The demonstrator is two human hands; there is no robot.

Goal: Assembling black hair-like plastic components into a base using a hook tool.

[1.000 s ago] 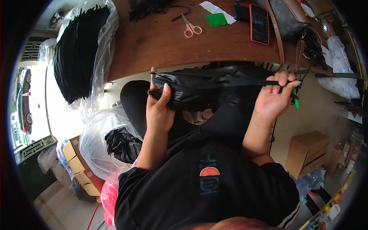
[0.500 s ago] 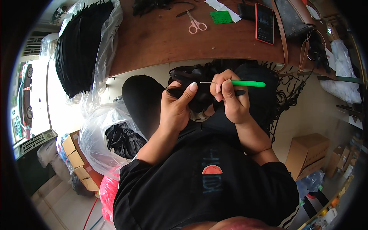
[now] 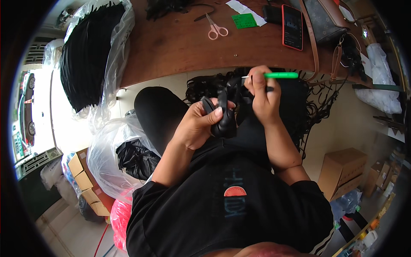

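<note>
My left hand (image 3: 198,122) is closed around a bunch of looped black straps (image 3: 223,122), its thumb pressed on top. In my right hand (image 3: 265,92) is a green-handled hook tool (image 3: 280,75) with a thin metal shaft pointing left. The shaft's tip meets black strap material above the bunch; whether it passes through a loop is too small to tell. Both hands are over my lap, just short of the table edge. A small dark piece shows beside my right fingers.
On the brown table (image 3: 180,47) lie pink scissors (image 3: 217,30), a green card (image 3: 244,21), a red-edged phone (image 3: 292,27) and a handbag (image 3: 325,21). Black strips in plastic (image 3: 87,58) hang at the left. More black straps (image 3: 319,100) dangle right of my legs. A cardboard box (image 3: 342,171) stands right.
My right hand has moved up, drawing the tool and some strap away from my left hand. My left hand has lowered, and the strap bunch now shows more fully.
</note>
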